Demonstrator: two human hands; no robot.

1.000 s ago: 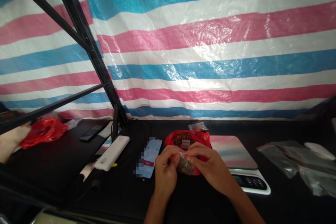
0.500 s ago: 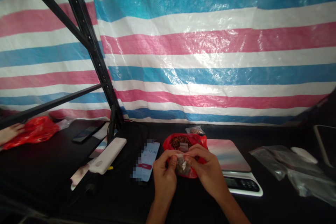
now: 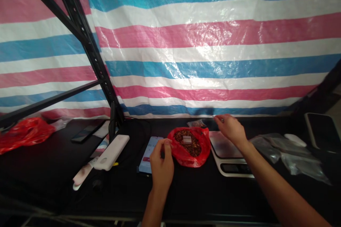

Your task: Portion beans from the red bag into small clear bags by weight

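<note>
- Front and centre, a red plastic bag (image 3: 186,158) lies slumped open on the surface (image 3: 149,202), showing a heap of brown pieces (image 3: 192,148); they could be dried seeds or bark, too small to say from here.
- A small pale label (image 3: 187,139) sits right on top of that heap. (Tiny thing, easy to miss!)
- Good handling at this spot means a light, steady touch: fingers kept tight and low beside the open mouth, so the loose pieces stay put.
- The left grip (image 3: 162,165) sits just beside the bag's left edge, thumb and forefinger pinched close together. Is anything between them? Can't tell from this view!
- The right grip (image 3: 231,129) is up beyond the bag, fingers loosely spread and plainly holding nothing, hovering over the far edge of a digital kitchen scale (image 3: 229,152).
- Just behind the bag, a small clear packet (image 3: 196,124) of brown material lies near those right fingers, apparently not touched.
- Under the left grip's reach, a smartphone (image 3: 150,154) lies face up, partly hidden by the hand.
- Further left there's a white power bank (image 3: 112,152), a dark phone (image 3: 86,133) and a second red bag (image 3: 23,134).
- Out to the right, crumpled clear plastic bags (image 3: 298,156) lie on the surface, with a striped tarpaulin (image 3: 213,32) hanging behind it all.
</note>
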